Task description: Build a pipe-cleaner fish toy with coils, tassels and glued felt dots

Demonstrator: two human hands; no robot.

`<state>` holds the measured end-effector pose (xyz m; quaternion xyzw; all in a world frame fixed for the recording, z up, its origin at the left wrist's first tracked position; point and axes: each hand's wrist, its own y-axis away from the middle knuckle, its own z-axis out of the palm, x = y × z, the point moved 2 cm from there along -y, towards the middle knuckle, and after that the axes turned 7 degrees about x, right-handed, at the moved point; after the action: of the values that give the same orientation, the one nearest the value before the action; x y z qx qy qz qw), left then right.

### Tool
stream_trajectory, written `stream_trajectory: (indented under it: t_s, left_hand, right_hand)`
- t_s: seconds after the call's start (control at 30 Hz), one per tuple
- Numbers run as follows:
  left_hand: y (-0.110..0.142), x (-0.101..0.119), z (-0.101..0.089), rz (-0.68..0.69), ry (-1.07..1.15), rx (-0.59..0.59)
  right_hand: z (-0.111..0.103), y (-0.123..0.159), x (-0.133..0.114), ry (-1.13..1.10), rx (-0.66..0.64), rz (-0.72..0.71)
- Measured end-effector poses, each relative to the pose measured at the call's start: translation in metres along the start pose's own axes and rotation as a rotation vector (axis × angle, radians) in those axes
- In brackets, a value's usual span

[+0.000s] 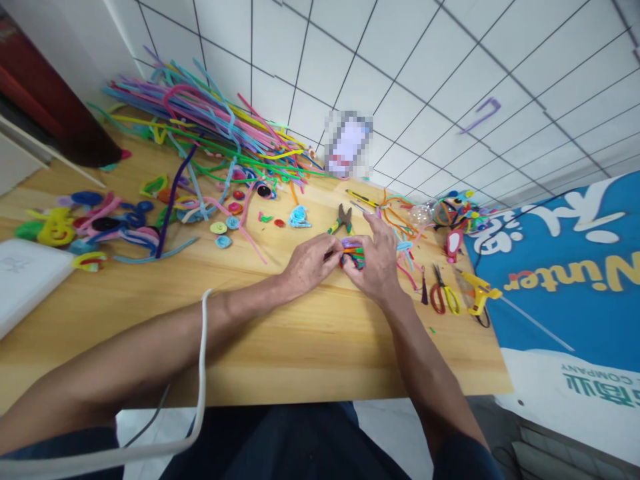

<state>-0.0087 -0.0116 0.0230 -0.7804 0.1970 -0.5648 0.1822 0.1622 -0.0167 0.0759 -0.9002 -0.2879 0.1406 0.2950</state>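
Observation:
Both of my hands meet over the middle of the wooden table [310,347]. Between them is a small multicoloured pipe-cleaner piece [354,252], with purple, orange, green and red showing. My left hand [313,265] pinches its left side, thumb and fingers pressed together. On the other side, my right hand [375,260] grips it with thumb and curled fingers, while one finger points up and away. Parts of the piece are hidden behind the fingers. Just beyond it lie pliers [343,219] with green and yellow handles.
A heap of long pipe cleaners [215,127] fills the back left, with coiled shapes [100,223] before it. Scissors [444,293] and a yellow glue gun [480,292] lie to the right. A phone [349,145] leans against the tiled wall. A white cable [203,360] crosses my left forearm.

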Motion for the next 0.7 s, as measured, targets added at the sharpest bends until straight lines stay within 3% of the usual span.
stream_trajectory:
  t_s: [0.13,0.27,0.33,0.4,0.5,0.6,0.7]
  left_hand:
    - [-0.005,-0.003,-0.002,-0.149,0.018,0.062]
    - [-0.012,-0.007,-0.004,-0.31,0.086,0.074]
    - [-0.015,-0.01,-0.005,-0.386,0.122,0.069]
    - [-0.016,-0.014,-0.005,-0.438,0.141,0.066]
    - [-0.017,-0.019,-0.006,-0.452,0.127,0.089]
    - [-0.016,-0.022,-0.009,-0.438,0.1,0.142]
    - [-0.016,-0.022,-0.013,-0.429,0.153,0.185]
  right_hand:
    - [-0.027,-0.004,-0.007,-0.167,0.102,0.147]
    - [-0.067,0.006,-0.004,-0.337,0.416,0.479]
    - [-0.082,0.018,0.003,-0.258,0.589,0.561]
    - [-0.088,0.032,0.012,-0.074,0.66,0.556]
    - [-0.072,0.054,0.024,0.045,0.502,0.509]
    - [-0.034,0.072,0.026,-0.182,0.218,0.546]
    - [0.0,0.075,0.021,-0.321,0.089,0.606]
